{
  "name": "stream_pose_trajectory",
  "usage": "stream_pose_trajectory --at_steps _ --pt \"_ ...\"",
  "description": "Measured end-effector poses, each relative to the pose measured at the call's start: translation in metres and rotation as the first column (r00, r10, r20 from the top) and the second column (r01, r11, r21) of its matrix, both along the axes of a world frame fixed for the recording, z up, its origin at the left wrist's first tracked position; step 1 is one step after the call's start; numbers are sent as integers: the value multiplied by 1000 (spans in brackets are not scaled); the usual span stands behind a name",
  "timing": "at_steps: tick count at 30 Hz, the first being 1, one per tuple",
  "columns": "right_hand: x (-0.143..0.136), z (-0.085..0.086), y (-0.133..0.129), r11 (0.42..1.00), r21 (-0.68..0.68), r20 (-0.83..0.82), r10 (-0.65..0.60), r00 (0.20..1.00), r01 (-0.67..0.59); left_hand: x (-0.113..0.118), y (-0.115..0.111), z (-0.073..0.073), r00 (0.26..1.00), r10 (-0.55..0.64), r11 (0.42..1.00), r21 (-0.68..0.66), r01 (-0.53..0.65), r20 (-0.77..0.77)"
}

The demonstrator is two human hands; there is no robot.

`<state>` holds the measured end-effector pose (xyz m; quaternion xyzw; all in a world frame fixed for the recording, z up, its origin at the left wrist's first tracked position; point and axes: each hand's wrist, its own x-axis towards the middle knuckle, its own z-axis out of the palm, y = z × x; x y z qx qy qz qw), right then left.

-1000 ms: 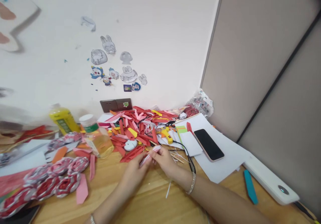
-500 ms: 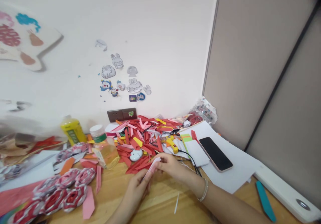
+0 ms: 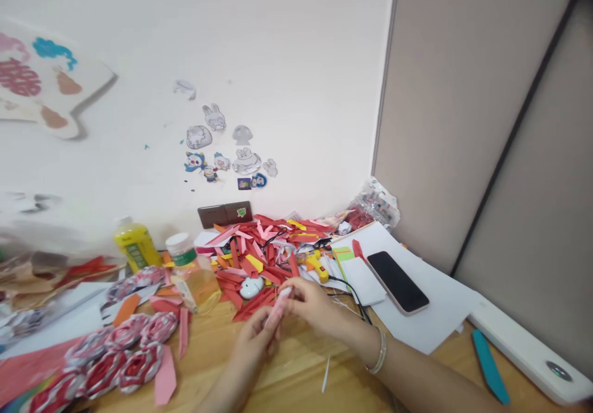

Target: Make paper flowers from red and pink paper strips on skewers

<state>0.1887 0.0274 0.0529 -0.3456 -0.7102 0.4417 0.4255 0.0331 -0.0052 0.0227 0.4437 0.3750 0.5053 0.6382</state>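
- Presently, a pale pink strip (image 3: 278, 308) sits at lower centre, pinched by both the left hand (image 3: 256, 334) and the right hand (image 3: 311, 303).
- Judged complete: looped red-and-white pieces (image 3: 141, 367), lower left; folded strips (image 3: 250, 268), heaped at centre.
- Judged unfinished: the held strip; fingers partly hide its shape.
- Yellow glue gun (image 3: 317, 266), right of centre: untouched.

two hands (image 3: 257, 334) (image 3: 311, 305) (one glue gun (image 3: 318, 267))
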Motion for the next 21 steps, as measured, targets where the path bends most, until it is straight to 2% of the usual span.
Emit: stream_pose_trajectory --at_steps 1,3,4,7,8,10,13,17,19,21 --pt "3 0 3 999 -26 39 33 999 -32 -1 0 1 999 -8 1000 -7 8 36" --pt "9 -3 8 997 -28 229 81 970 -77 -3 0 4 991 -22 999 -20 25 130" --pt "13 -5 9 994 5 373 100 923 -110 -4 0 5 984 -27 999 -24 32 177" --pt "19 -14 9 932 158 736 109 668 -326 -7 3 6 954 -35 998 -37 48 297" --pt "19 -17 8 901 200 797 78 599 -384 -8 4 6 944 -39 997 -43 56 327" --pt "16 -23 6 870 244 848 22 529 -428 -9 5 4 926 -51 995 -61 79 375" --pt "7 -28 4 824 296 870 -23 493 -484 -10 6 1 903 -69 990 -84 115 425" --pt "2 -36 5 669 454 858 -149 491 -589 -11 5 2 884 -75 985 -105 138 461" --pt "3 -41 5 661 462 853 -148 501 -592 -11 5 2 878 -61 987 -102 124 474" --pt "4 -45 5 717 428 828 -67 556 -551 -11 5 3 875 -49 989 -96 108 481"
